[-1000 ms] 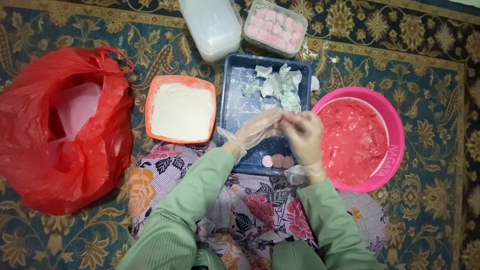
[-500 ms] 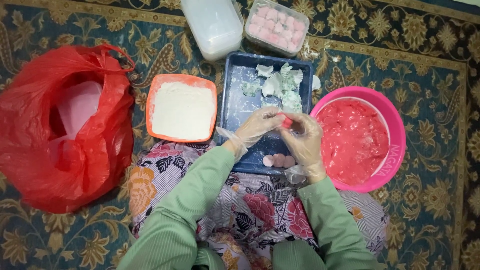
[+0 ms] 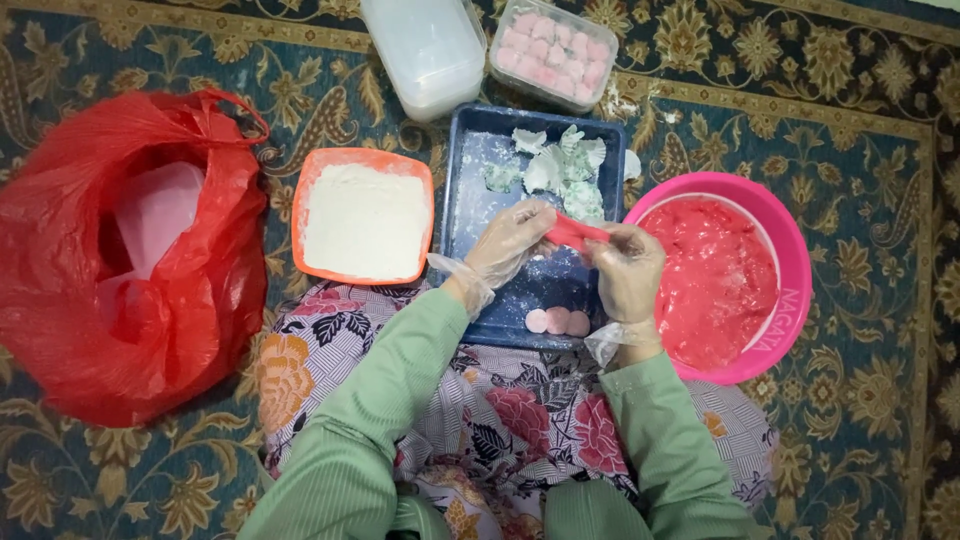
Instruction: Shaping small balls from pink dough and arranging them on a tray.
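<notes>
Both hands, in clear plastic gloves, pinch one strip of red dough [image 3: 577, 232] between them: left hand [image 3: 512, 242] grips its left end w/ fingers curled, right hand [image 3: 627, 272] grips the right end, thumb and fingers closed on it. Strip's long axis runs roughly left–right, slightly tilted down toward the right hand; it hangs above the blue tray [image 3: 470, 190], between the two hands, equally near to each. Tray is dusted w/ white flour; pale green-white paper cups [image 3: 560, 165] lie at its far end, three pink dough rounds [image 3: 558, 321] at its near edge, just below the hands. Right of tray, touching it: round pink basin [image 3: 790, 300] w/ red dough mass inside; white lettering on its rim at lower right. Left of tray: orange rectangular tub of white flour [image 3: 365, 220]. Far side: lidded translucent white box [image 3: 425, 45] and, beside it, clear box of pink sweets [image 3: 553, 52]. Far left: red plastic bag [image 3: 150, 330], open, a pinkish-white object inside. All rest on a patterned blue-gold carpet [image 3: 870, 120]. Green sleeves, floral skirt at bottom.
</notes>
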